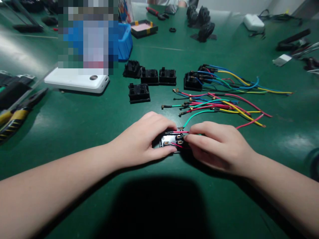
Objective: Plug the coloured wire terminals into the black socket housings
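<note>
On the table in front of me lies a small black module [163, 143] with brass-coloured terminals, its pale underside facing up. The thumb and fingers of my left hand [147, 137] grip it from both sides. Red wires and a green wire [196, 114] run from its terminals. My right hand [216, 142] pinches a wire at the module's right side; the fingertips hide most of that wire. Just beyond my hands lies a loose bunch of coloured wires [224, 105] with crimped metal ends. A wired black module [192, 81] sits behind the bunch.
Several unwired black modules [139, 93] stand ahead on the green table. To the left are a white power bank [77, 80] and yellow-handled pliers [22, 116]. Farther back are a blue bin [124, 41], a shallow box [144, 29], red-handled pliers [156, 12] and black bundles [203, 23].
</note>
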Demonstrator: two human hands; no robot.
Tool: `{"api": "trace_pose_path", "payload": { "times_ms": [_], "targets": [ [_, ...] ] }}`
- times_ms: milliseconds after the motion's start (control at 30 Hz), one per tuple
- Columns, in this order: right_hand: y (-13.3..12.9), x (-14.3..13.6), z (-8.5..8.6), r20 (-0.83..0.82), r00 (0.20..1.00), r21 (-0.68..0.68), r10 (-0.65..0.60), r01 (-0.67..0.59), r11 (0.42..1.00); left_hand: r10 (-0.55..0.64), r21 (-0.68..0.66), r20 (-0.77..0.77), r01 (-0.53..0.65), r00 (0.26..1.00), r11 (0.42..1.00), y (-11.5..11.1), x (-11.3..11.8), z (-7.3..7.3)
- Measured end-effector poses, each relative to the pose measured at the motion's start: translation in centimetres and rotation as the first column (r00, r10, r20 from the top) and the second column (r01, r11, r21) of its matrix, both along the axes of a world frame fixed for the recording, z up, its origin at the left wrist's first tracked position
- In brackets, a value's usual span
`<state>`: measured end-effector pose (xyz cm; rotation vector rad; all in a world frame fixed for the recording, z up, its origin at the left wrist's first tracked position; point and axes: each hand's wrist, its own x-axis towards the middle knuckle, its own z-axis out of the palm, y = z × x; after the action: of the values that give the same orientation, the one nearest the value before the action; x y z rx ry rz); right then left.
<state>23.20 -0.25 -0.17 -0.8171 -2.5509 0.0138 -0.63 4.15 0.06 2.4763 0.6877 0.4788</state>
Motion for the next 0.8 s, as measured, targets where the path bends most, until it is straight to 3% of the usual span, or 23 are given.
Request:
{"api": "trace_pose_path", "payload": {
  "times_ms": [567,800],
  "targets": [
    [-0.23,0.03,0.94,0.074,0.997,-0.068,-0.032,0.037,0.997,-0.005,-0.008,-0.009,0.005,1.0,1.0,0.05,0.0,0.0],
    [-0.05,0.01,0.26,0.04,0.999,0.012,-0.021,0.021,1.0,0.0,-0.014,-0.018,0.0,1.0,1.0,0.02,-0.04,0.06]
  ]
}}
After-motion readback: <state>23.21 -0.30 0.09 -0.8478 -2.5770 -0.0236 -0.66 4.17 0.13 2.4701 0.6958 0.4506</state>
